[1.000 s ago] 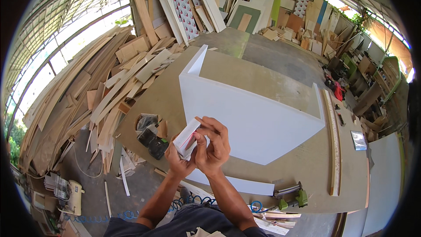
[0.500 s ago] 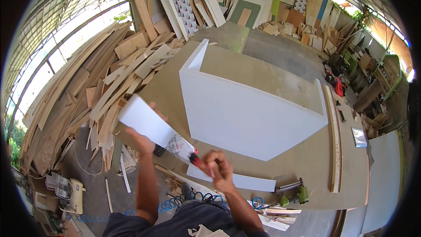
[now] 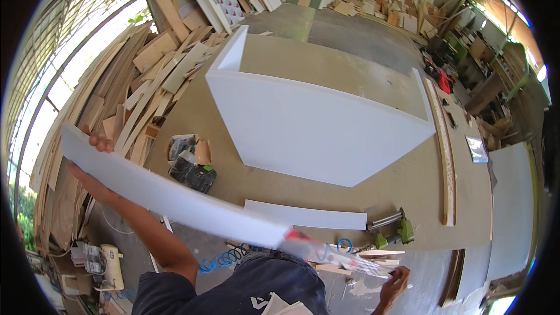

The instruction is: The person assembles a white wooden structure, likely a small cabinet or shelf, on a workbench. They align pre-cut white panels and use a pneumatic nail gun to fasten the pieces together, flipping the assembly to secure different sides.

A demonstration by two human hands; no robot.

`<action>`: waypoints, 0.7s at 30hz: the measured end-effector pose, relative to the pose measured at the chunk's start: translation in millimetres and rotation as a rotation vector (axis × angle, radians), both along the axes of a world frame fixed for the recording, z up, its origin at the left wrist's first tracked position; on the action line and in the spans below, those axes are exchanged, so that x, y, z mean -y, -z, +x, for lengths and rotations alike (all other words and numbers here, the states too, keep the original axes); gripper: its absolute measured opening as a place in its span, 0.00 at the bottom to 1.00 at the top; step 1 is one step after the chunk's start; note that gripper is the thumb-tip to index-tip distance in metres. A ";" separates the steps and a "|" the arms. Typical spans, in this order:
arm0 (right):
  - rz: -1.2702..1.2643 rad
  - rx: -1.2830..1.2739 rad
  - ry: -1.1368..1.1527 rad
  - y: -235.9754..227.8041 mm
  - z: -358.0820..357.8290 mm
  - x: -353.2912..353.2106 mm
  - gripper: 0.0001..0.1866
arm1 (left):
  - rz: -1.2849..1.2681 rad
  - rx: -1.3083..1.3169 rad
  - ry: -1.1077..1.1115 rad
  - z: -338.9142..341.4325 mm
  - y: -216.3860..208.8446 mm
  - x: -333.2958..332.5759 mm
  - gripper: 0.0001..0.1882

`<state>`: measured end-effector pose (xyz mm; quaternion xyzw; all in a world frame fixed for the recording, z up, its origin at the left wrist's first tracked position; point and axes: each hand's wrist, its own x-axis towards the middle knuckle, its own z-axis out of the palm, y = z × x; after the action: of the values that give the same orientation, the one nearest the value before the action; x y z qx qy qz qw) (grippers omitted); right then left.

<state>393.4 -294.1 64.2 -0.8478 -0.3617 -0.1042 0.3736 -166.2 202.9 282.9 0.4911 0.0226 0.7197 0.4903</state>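
My left hand (image 3: 100,142) grips the far left end of a long, narrow white board (image 3: 175,201), fingers over its upper edge and the palm below. The board slants down to the right, in front of my body. Clear protective film (image 3: 344,259) with red print trails from its lower right end, stretched and blurred. My right hand (image 3: 395,287) pinches the free end of that film, low at the right, well apart from the board. Beyond stands a white open box frame (image 3: 315,122) of joined panels on the large brown work surface (image 3: 361,204).
A white strip (image 3: 303,214) lies near the surface's front edge, beside a green nail gun (image 3: 401,232). An open box of supplies (image 3: 192,163) sits left of the frame. A long wooden batten (image 3: 444,163) lies at the right. Scrap boards (image 3: 166,76) are heaped at the left.
My left hand has moved left with the board's end. My right hand has swung right and down, drawing the film out, and a longer bare white length of board shows.
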 end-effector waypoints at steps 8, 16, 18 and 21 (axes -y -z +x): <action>-1.259 0.067 0.755 133.8 26.2 371.4 0.12 | -0.076 0.045 -0.363 9.6 -41.2 7.9 0.48; -1.751 -0.070 0.173 265.6 32.1 341.5 0.12 | -0.295 0.056 -0.074 97.4 6.1 16.5 0.49; -1.611 -0.234 0.428 281.4 22.0 288.8 0.15 | -0.277 0.051 -0.010 148.7 -10.9 38.1 0.49; -0.843 -0.192 0.835 139.3 -34.8 133.0 0.13 | -0.088 -0.115 0.149 194.0 -6.2 40.5 0.46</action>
<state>358.6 -427.1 -75.1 -0.9989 0.0273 -0.0126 -0.0365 27.8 162.4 289.1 0.5099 0.0456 0.6503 0.5613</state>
